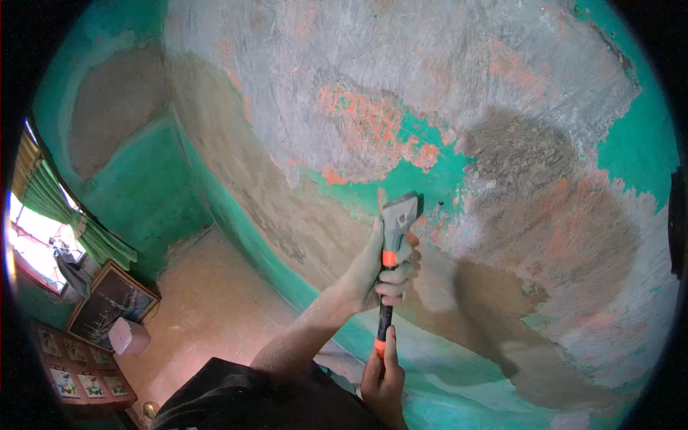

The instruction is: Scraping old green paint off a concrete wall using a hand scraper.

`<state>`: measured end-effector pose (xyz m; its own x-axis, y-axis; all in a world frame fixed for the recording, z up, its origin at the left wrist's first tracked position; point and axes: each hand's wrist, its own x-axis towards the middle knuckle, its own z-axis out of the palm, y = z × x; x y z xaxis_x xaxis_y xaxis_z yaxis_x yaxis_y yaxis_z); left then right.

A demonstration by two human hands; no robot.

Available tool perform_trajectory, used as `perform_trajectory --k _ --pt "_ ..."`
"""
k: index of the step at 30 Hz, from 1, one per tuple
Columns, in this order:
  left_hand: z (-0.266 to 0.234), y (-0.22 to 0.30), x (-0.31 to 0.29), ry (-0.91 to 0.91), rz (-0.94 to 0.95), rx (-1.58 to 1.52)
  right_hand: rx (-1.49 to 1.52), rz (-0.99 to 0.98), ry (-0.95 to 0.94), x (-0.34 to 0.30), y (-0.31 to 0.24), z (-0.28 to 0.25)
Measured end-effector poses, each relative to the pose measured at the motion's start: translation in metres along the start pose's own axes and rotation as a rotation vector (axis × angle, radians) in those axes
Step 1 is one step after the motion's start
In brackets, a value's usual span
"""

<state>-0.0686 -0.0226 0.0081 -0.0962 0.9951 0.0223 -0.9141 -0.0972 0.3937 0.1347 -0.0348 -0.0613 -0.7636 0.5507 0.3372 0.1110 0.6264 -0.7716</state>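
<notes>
The scraper (389,259) lies between four and five o'clock from the view's middle, in front of the wall (444,64), its blade (401,209) toward one o'clock. It looks light enough to lift easily, stiff, and hard to break; dust could make the handle (385,315) slippery. The handle is the place to hold, clear of the blade's edge. The left hand (371,271) is curled closed around its upper part; the right hand (383,383) has thumb and finger closed on its lower end.

The left fingers hide the upper handle, the right hand its butt. The right forearm is cut off at six o'clock. Whether the blade touches the wall, I cannot tell. The window (43,236) at nine o'clock is washed out.
</notes>
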Motion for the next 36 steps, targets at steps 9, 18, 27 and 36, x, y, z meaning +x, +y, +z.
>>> perform_trajectory --k 9,18,27,36 --pt "0.004 -0.001 -0.001 -0.075 -0.028 0.007 0.073 0.106 -0.017 -0.001 -0.018 -0.006" --pt "0.002 0.002 0.000 -0.111 0.017 -0.031 0.097 0.178 -0.032 0.005 -0.024 -0.009" --pt "0.006 0.006 -0.005 -0.027 0.025 0.007 0.159 0.183 -0.063 0.007 -0.030 -0.005" --pt "0.010 0.024 -0.008 0.105 0.041 0.186 0.296 0.097 -0.034 0.010 -0.004 0.034"
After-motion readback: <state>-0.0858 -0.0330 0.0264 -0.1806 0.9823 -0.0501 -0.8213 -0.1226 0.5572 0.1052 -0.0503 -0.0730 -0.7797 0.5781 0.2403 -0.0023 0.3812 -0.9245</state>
